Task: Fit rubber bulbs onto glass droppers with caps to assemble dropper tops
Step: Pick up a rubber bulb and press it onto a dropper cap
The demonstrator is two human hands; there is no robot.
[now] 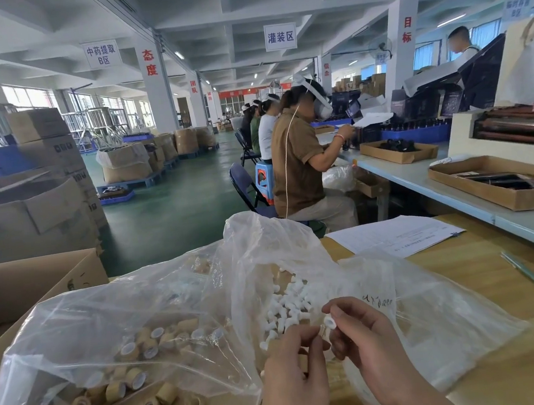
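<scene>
While both grips meet above near edge of counter [485, 260], I see right grip [364, 341] pinching white rubber bulb [330, 322]. Left grip [291, 369] curled just beside it; cannot tell if it holds anything. Loose bulbs [290, 303] bagged behind, tan caps [136, 382] toward left edge.

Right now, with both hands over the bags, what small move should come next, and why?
Probably press the white bulb, pinched in the right hand, onto the piece the left hand pinches beside it, too small to identify: fingertips nearly meet and nothing looks joined yet.
</scene>
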